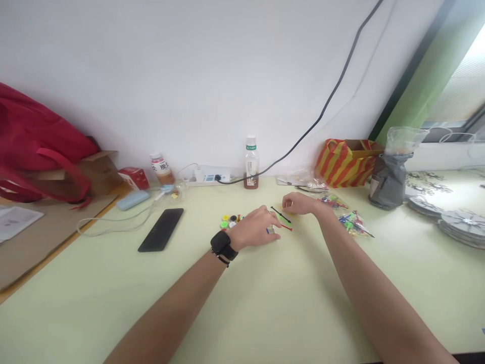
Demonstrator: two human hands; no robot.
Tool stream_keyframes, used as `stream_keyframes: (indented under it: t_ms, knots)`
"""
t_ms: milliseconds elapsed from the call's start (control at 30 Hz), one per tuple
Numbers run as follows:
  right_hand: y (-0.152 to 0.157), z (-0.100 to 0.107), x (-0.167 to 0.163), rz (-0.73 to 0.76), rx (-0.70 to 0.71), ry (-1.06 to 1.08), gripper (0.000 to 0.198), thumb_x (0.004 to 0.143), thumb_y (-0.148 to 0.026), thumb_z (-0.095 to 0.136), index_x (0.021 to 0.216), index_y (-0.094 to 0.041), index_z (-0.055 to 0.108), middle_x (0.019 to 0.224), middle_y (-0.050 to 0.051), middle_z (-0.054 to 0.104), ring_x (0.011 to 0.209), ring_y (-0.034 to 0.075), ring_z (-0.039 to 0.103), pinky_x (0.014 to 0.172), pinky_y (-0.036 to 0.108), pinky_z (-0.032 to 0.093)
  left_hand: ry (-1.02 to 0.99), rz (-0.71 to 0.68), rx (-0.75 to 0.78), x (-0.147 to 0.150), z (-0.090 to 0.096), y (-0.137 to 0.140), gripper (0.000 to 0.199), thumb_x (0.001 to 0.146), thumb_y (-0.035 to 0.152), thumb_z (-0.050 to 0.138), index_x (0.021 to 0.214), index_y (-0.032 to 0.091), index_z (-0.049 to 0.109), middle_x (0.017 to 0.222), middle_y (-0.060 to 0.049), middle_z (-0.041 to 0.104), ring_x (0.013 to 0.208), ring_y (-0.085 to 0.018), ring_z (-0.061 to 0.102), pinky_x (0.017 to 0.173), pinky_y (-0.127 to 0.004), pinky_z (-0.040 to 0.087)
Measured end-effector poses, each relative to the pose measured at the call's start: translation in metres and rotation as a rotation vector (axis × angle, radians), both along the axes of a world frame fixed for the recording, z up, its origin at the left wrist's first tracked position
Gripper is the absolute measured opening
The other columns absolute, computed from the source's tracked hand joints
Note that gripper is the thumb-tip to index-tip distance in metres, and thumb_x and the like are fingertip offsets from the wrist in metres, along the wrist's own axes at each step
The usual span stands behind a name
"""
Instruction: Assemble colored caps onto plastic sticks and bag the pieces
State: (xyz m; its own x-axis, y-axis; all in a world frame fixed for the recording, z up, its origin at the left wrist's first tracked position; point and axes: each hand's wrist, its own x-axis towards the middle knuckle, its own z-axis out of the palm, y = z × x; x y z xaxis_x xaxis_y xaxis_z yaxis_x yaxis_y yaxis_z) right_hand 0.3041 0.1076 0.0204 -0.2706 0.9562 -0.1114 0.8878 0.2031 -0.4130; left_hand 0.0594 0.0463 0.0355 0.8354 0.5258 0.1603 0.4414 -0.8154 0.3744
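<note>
While the left hand (255, 227) is palm-down over the table (273, 308), fingers partly spread, grip unclear, the right hand (298, 203) has fingers curled, hold also unclear. Black stick (281, 215) lies between the hands, red stick (287, 228) just nearer; wheels (232, 224) sit left, bagged parts (353, 222) right.

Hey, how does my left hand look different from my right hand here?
Your left hand has a black watch on its wrist; your right hand has a bare wrist. The left hand's fingers reach out, some extended; the right hand's are curled in toward the thumb. The left hand is nearer the black phone, the right hand nearer the bagged colorful parts. Both are over the pale green table.
</note>
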Motion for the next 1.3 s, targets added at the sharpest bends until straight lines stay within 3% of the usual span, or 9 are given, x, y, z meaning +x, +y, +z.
stream_keyframes:
  t_ms: [200,367,500,667,900,1067,1300]
  knots:
    - [-0.008,0.013,-0.014,0.125,-0.008,0.070,0.016,0.077,-0.026,0.069,0.087,-0.016,0.077,0.085,0.004,0.074,0.074,0.015,0.062,0.064,0.022,0.044,0.045,0.020,0.055,0.002,-0.006,-0.001,0.019,0.087,0.031,0.071,0.104,0.025,0.076,0.101,-0.005,0.074,0.105,-0.028,0.056,0.087,-0.039,0.046]
    - [-0.012,0.014,-0.029,0.277,-0.212,0.079,0.021,0.067,-0.028,0.072,0.083,-0.019,0.081,0.078,0.001,0.075,0.070,0.015,0.063,0.058,0.022,0.042,0.053,0.030,0.057,0.000,-0.008,0.002,0.015,0.090,0.035,0.070,0.098,0.024,0.077,0.092,-0.006,0.074,0.101,-0.028,0.057,0.080,-0.039,0.044]
    - [-0.009,0.010,-0.029,0.251,-0.240,0.035,0.020,0.065,-0.026,0.072,0.080,-0.018,0.081,0.076,0.002,0.076,0.068,0.017,0.065,0.055,0.022,0.042,0.047,0.023,0.062,-0.001,-0.012,0.004,0.015,0.092,0.033,0.067,0.096,0.023,0.077,0.094,-0.006,0.073,0.103,-0.028,0.057,0.082,-0.038,0.045]
    - [-0.006,0.008,-0.024,0.218,-0.233,-0.019,0.018,0.064,-0.026,0.073,0.079,-0.018,0.081,0.078,0.003,0.077,0.070,0.017,0.065,0.058,0.023,0.042,0.074,-0.010,0.143,0.000,-0.013,0.005,0.027,0.093,0.008,0.053,0.090,0.023,0.075,0.098,-0.006,0.072,0.096,-0.025,0.057,0.083,-0.036,0.044]
    - [-0.006,0.008,-0.024,0.212,-0.262,-0.057,0.021,0.062,-0.028,0.075,0.080,-0.019,0.082,0.079,0.003,0.077,0.071,0.018,0.065,0.057,0.024,0.041,0.126,-0.039,0.298,0.004,-0.017,0.008,0.027,0.100,0.014,0.050,0.087,0.021,0.073,0.091,-0.009,0.070,0.092,-0.025,0.054,0.084,-0.038,0.041]
    - [-0.008,0.011,-0.024,0.215,-0.275,-0.058,0.023,0.063,-0.029,0.075,0.082,-0.019,0.082,0.080,0.003,0.077,0.071,0.018,0.064,0.058,0.024,0.042,0.090,-0.042,0.248,0.001,-0.012,0.009,0.027,0.104,0.017,0.045,0.100,0.022,0.072,0.095,-0.008,0.071,0.095,-0.025,0.053,0.084,-0.036,0.041]
    - [-0.010,0.012,-0.026,0.219,-0.278,-0.060,0.021,0.064,-0.027,0.073,0.082,-0.019,0.081,0.076,0.002,0.075,0.068,0.017,0.062,0.055,0.023,0.039,0.094,-0.086,0.241,0.002,-0.013,0.007,0.029,0.102,0.014,0.046,0.102,0.024,0.074,0.103,-0.007,0.071,0.096,-0.024,0.053,0.087,-0.037,0.041]
